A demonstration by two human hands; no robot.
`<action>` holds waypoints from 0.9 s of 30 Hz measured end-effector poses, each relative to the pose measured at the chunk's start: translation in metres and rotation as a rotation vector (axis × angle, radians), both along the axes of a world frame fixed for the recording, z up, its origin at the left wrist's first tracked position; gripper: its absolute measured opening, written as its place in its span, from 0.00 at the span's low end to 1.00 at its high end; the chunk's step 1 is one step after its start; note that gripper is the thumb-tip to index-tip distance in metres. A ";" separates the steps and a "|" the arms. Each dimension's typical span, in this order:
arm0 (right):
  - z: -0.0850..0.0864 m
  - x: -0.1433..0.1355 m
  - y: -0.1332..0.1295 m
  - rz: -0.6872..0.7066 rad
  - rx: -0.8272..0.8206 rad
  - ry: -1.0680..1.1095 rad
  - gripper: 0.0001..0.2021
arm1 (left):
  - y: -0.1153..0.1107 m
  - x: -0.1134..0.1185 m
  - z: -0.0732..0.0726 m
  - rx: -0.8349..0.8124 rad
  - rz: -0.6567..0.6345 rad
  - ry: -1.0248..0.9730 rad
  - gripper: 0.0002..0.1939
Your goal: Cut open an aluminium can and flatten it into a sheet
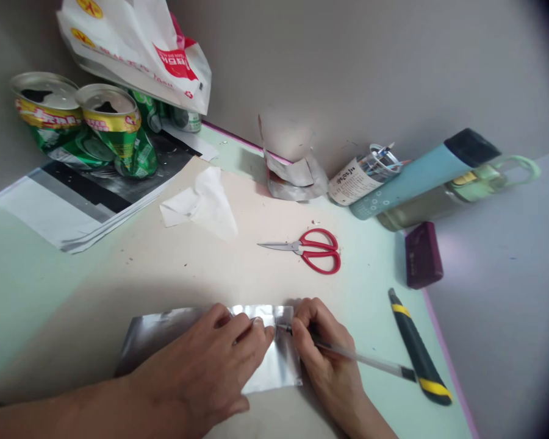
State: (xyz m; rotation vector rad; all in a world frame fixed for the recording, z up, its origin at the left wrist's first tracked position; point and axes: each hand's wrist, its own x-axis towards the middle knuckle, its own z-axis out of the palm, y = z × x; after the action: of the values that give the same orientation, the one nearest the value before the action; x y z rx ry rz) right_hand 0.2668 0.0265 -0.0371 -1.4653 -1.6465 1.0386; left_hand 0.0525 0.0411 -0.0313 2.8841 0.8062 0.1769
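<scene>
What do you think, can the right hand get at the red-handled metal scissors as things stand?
Probably yes: the scissors lie just beyond the right hand, with nothing visible between. It holds a slim clear-barrelled pen, though, so would likely need to free itself first.

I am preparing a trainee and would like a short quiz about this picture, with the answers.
1. Choose: what does the left hand rest on?
A) a white tissue
B) the shiny sheet
C) a crushed can

2. True or false: the right hand is holding the red-handled scissors.

3. Fill in: in the picture, the yellow-banded cutter lies to the ____ of the scissors.

Key: 1. B. 2. False; it holds the pen. 3. right.
</scene>
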 end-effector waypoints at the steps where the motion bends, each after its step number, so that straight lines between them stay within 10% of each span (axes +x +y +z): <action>1: 0.001 0.000 0.000 0.006 0.001 -0.001 0.13 | 0.000 0.000 0.001 -0.007 -0.002 0.010 0.27; 27: 0.005 0.006 0.003 0.021 -0.069 0.033 0.14 | 0.002 0.002 0.003 -0.079 0.008 0.068 0.32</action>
State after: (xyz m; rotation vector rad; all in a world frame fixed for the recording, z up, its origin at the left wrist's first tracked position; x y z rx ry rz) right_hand 0.2724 0.0296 -0.0320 -1.4701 -1.6204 1.1352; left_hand 0.0543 0.0428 -0.0287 2.8268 0.8177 0.0473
